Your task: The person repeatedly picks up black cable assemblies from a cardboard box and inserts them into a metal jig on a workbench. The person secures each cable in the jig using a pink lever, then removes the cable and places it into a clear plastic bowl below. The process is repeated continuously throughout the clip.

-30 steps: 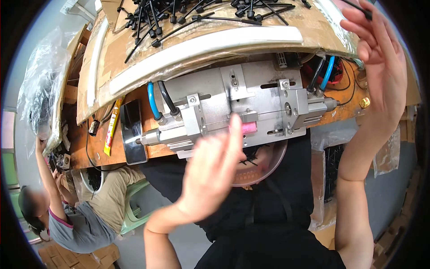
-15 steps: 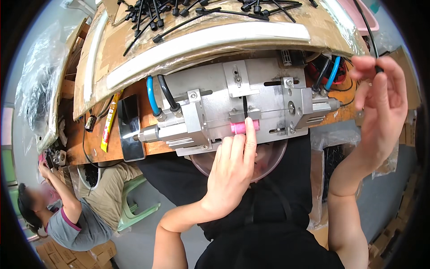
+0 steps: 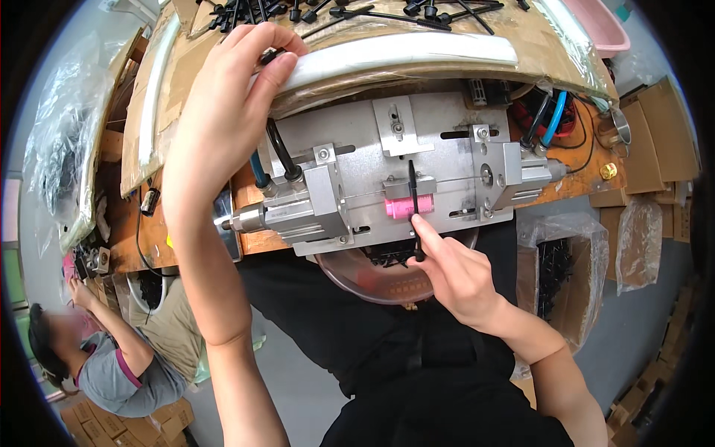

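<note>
My right hand (image 3: 463, 281) is closed on the lower, capped end of a thin black rod (image 3: 413, 179). The rod points away from me across a pink block (image 3: 399, 208) and a small metal block at the middle of a metal fixture plate (image 3: 366, 173). My right index finger lies along the rod close to the pink block. At the upper left, my left hand (image 3: 223, 97) pinches a black piece (image 3: 272, 55) at the edge of a pile of black capped rods (image 3: 428, 11). The rest of that piece is hidden by the fingers.
Metal cylinders with hoses flank the plate. A cardboard-covered board with a white foam strip (image 3: 402, 58) stands behind it. Below the plate hangs a clear bowl (image 3: 372, 287) with black pieces. A box of rods (image 3: 555, 272) stands at right. Another person (image 3: 126, 372) sits at left.
My left hand has left the pink block and reached up to the rod pile. From the raised spot at right, my right hand has brought a black rod down to the fixture.
</note>
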`<state>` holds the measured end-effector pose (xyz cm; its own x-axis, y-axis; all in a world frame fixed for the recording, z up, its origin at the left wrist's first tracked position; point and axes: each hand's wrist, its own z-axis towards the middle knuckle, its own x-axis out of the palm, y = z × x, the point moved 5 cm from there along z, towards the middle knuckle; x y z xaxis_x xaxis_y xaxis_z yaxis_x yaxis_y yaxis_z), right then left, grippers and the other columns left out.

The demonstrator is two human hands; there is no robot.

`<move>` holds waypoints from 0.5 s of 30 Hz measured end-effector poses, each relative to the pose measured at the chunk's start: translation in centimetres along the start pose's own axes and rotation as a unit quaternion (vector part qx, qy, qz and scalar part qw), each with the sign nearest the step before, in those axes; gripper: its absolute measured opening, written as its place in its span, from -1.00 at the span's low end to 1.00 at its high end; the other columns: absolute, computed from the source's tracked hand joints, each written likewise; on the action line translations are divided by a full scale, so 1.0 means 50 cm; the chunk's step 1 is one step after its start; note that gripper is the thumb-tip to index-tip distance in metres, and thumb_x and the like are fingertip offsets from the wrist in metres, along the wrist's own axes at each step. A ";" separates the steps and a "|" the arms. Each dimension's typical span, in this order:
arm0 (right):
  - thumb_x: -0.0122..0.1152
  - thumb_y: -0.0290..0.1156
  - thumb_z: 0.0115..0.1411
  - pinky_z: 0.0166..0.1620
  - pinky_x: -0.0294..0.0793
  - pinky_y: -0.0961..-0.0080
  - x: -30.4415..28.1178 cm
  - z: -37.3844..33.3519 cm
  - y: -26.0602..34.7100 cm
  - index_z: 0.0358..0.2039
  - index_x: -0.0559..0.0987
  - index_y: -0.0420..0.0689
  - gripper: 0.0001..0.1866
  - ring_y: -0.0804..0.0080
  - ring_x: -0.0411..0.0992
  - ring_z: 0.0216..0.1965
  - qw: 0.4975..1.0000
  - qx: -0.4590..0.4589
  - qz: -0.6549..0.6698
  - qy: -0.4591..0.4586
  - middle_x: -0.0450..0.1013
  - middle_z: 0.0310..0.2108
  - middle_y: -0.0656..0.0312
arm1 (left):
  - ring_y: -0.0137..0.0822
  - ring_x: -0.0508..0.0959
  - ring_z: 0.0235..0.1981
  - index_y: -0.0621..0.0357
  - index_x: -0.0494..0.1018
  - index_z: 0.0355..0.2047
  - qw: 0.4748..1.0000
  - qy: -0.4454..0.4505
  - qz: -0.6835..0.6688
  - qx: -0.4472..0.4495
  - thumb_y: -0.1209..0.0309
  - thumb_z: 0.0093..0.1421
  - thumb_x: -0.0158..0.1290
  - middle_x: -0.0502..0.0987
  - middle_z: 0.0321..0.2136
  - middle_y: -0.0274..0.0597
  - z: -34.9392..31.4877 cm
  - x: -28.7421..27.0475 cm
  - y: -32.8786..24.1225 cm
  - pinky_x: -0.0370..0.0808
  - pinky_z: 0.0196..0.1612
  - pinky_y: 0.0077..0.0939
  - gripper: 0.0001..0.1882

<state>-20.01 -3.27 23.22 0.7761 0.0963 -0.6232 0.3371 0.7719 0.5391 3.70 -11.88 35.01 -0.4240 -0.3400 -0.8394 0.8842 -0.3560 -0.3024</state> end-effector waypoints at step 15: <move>0.33 -0.45 0.08 -0.48 0.39 0.54 -0.095 0.309 0.003 -0.07 0.55 -0.26 -0.62 0.33 0.47 -0.49 0.951 -0.157 -0.263 -0.045 0.47 -0.45 0.11 | -0.30 0.44 -0.37 0.43 0.38 0.12 0.997 -0.038 0.066 -0.024 0.55 0.01 0.15 0.44 -0.35 -0.21 -0.228 0.127 -0.233 0.38 -0.25 -0.45 -0.40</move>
<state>-15.39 -13.34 34.99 0.5916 -0.3974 -0.7014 0.5263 0.8495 -0.0375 -7.04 0.05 28.06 -0.3159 -0.4464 -0.8373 0.9406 -0.2633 -0.2145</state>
